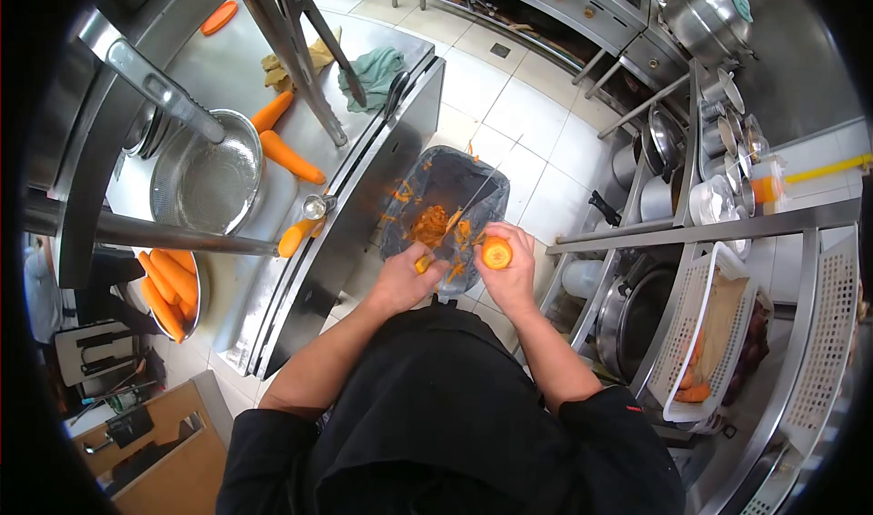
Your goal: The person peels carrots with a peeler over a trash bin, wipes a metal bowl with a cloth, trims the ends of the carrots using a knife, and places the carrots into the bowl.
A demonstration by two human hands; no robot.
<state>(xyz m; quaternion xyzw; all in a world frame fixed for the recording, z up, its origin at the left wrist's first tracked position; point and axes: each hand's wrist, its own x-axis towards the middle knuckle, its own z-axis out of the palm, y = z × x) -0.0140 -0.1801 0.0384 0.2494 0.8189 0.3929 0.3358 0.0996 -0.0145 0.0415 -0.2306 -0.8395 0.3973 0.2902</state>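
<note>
My left hand (405, 280) is closed around a yellow handle (423, 263). A long thin blade (480, 194) points up and right over the bin, seemingly in line with that handle. In my right hand (511, 274) is a carrot (496, 252), its round cut end facing up. Both hands are over the near edge of a bin (496, 188) lined with a dark bag. Orange peelings (432, 224) lie inside it, and some strips cling to its rim.
On the left, a steel counter (350, 33) carries loose carrots (291, 157), a strainer (207, 174) and a green cloth (373, 77). A bowl of carrots (173, 283) is below. Shelves with pots and white baskets (700, 333) stand right, a stove (564, 6) beyond.
</note>
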